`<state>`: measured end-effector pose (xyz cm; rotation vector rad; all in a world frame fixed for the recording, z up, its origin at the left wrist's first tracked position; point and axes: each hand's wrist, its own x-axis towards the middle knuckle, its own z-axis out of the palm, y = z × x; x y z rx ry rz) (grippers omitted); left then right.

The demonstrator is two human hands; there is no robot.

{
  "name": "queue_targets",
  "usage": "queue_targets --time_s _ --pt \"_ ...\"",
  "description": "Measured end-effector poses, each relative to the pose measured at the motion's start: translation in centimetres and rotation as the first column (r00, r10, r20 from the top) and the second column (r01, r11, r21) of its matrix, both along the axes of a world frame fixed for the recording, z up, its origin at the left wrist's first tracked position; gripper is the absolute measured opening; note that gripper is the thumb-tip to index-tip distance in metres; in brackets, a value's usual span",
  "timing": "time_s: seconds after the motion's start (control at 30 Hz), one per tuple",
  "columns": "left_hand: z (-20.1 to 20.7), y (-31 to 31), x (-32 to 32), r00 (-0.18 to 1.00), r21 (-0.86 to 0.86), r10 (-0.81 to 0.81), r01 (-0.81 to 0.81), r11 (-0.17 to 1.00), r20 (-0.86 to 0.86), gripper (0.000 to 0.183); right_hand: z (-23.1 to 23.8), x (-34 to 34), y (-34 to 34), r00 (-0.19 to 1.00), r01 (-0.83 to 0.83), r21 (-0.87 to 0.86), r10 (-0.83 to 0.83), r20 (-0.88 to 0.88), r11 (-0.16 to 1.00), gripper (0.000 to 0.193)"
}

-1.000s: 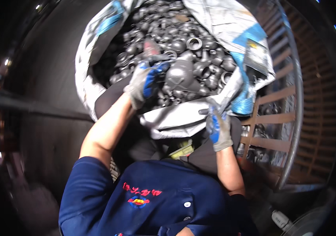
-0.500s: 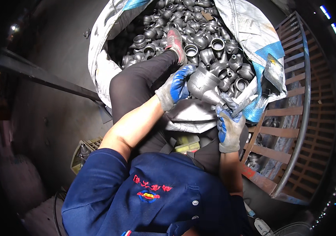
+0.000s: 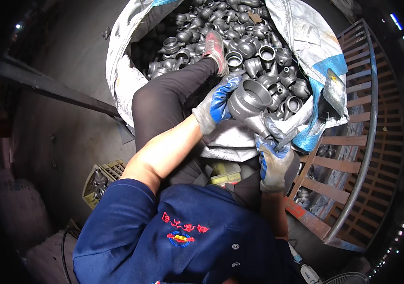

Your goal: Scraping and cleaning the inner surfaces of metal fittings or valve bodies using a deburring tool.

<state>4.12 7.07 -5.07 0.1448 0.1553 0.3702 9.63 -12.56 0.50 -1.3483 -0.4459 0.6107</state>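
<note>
A grey cast-metal pipe fitting (image 3: 245, 105), with a wide round mouth and a narrow neck, is held up in front of me, mouth tilted upward. My left hand (image 3: 216, 104), in a grey glove with a blue coated palm, is closed on the side of its wide body. At the neck's lower end, my gloved right hand (image 3: 274, 158) is closed with its fingers around the tip. A dark grey strip-like piece (image 3: 288, 137) shows by those fingers; I cannot make out what it is. The fingers partly hide the neck's end.
Beyond my hands a large white bulk bag (image 3: 120, 90) holds many similar fittings (image 3: 254, 66), with my shoe (image 3: 215, 45) among them. On the right stands a slatted metal rack (image 3: 371, 118). A yellowish crate (image 3: 89, 189) with fittings sits at left. A fan (image 3: 349, 278) shows at lower right.
The fitting has turned so that its open mouth shows more. Both hands keep their hold on it, and the view has shifted slightly.
</note>
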Motion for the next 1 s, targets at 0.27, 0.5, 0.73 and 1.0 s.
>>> queue_targets --time_s 0.27,0.5,0.73,1.0 --pt "0.8 0.0 0.1 0.999 0.19 0.042 -0.047 0.981 0.032 0.042 -1.0 0.6 -0.9 0.987 0.007 0.06 0.003 -0.161 0.998 0.042" --pt "1.2 -0.4 -0.3 0.998 0.08 -0.01 0.014 0.997 -0.058 0.027 -1.7 1.1 -1.1 0.998 0.012 0.006 -0.012 -0.064 1.0 0.038" --pt "2.7 -0.4 -0.2 0.998 0.29 -0.006 -0.014 0.957 0.068 0.029 -1.9 2.0 -1.4 0.947 0.024 -0.086 -0.05 -0.317 0.996 0.037" --pt "2.6 -0.3 -0.4 0.995 0.332 0.008 0.027 0.943 -0.103 0.036 -2.2 2.4 -1.3 0.886 0.027 0.056 0.002 -0.464 0.998 0.036"
